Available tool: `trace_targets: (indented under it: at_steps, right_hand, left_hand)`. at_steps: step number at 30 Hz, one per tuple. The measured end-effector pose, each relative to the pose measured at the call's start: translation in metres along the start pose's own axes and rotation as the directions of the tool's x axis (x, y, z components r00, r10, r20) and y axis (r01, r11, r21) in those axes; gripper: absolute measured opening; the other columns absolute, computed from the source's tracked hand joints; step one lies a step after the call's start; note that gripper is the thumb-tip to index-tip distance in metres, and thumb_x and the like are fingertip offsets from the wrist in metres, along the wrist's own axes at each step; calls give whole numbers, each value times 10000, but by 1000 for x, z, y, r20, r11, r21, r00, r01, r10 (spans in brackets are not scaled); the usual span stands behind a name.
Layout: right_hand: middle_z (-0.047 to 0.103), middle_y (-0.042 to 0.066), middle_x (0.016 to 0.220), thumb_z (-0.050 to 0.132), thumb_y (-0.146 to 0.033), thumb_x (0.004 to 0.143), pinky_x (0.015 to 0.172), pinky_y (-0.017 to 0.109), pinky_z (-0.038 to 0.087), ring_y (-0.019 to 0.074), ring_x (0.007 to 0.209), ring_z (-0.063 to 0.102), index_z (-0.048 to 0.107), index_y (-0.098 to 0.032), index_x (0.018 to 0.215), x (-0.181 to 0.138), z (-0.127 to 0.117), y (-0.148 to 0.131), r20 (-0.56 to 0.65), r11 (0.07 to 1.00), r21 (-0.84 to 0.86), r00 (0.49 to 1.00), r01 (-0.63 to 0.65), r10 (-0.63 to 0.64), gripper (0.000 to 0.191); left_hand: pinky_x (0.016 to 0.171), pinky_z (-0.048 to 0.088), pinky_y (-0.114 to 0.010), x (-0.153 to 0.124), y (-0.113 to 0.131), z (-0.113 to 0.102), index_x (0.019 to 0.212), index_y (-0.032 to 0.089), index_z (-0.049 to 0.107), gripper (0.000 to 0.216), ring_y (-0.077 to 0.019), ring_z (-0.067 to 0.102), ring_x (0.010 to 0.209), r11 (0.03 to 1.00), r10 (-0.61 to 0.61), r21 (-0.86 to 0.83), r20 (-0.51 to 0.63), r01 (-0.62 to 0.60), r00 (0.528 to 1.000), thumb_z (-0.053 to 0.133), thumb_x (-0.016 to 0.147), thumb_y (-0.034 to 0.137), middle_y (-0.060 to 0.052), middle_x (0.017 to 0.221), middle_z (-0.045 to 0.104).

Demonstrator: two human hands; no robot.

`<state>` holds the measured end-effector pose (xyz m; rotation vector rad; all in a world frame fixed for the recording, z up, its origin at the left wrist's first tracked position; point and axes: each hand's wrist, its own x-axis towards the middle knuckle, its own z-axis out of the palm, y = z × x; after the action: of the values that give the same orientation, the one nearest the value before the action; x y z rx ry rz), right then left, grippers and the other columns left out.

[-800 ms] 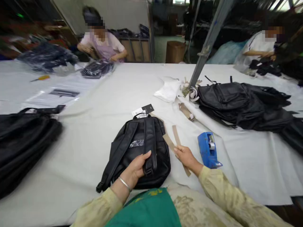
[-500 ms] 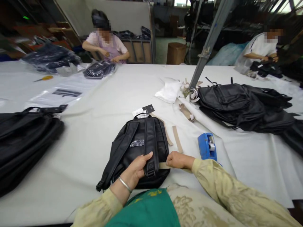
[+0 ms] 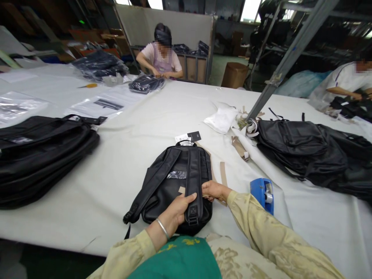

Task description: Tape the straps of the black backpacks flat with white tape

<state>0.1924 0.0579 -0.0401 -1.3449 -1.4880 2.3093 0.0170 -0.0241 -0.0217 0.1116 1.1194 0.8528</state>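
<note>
"Where was the backpack?"

"The black leather-look backpack (image 3: 168, 195) lay at the near middle of the wide white-covered table (image 3: 130, 166), straps up, handle toward the far side."

"And the hands?"

"The left hand (image 3: 176, 209), a silver bangle (image 3: 162, 228) at its wrist, was closed on the lower part of the right-hand padded black strap (image 3: 194, 170), thumb on top. The right hand (image 3: 214, 190) was at that strap's right edge, fingers pinched on a flat tan strip (image 3: 181, 190). A tan end showed left of the strap, so the strip seemed to run beneath it; the strap hid its middle."

"What lay around them?"

"To the right, a blue tape dispenser (image 3: 262, 193), and nearer the bag a loose tan length (image 3: 223, 173). Just past the handle, a black card tag (image 3: 194, 136). Stacked black bags (image 3: 49, 155) filled the left side; more black bags (image 3: 302, 147) lay at right."

"Farther off?"

"A crumpled white packet (image 3: 222, 119) lay near a slanted grey metal post (image 3: 286, 64). At the far edge, a co-worker in a lilac apron (image 3: 163, 58) handled a plastic-wrapped dark bundle (image 3: 146, 84)."
</note>
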Motion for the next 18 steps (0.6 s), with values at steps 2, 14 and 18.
trace_targets:
  at_steps: [2, 14, 18]
  right_hand:
    - [556, -57, 527, 683, -290, 651, 452, 178, 354, 61, 445, 447, 607, -166, 704, -5, -13, -1, 28, 992, -128, 1000, 16, -12, 155]
    - [647, -25, 622, 643, -140, 663, 539, 183, 391, 80, 559, 511, 712, -139, 729, -2, -23, -46, -72, 837, -544, 990, 62, -120, 95]
    - [630, -29, 586, 627, -79, 656, 503, 180, 434, 88, 517, 555, 669, -141, 748, 5, 2, -67, -130, 925, -377, 986, 50, -107, 119]
  left_hand:
    - [684, 597, -399, 2, -1, -3, 990, 75, 625, 293, -253, 701, 659, 995, 81, 67, -53, -78, 995, 728, 726, 145, -143, 790, 729]
    - [660, 586, -404, 5, 4, -11, 876, 81, 650, 244, -272, 694, 663, 982, 67, 180, -91, -50, 994, 756, 691, 200, -139, 736, 722]
    - [688, 568, -377, 10, 3, -11, 877, 77, 671, 218, -266, 689, 694, 954, 152, 279, -133, -110, 979, 732, 701, 190, -123, 729, 719]
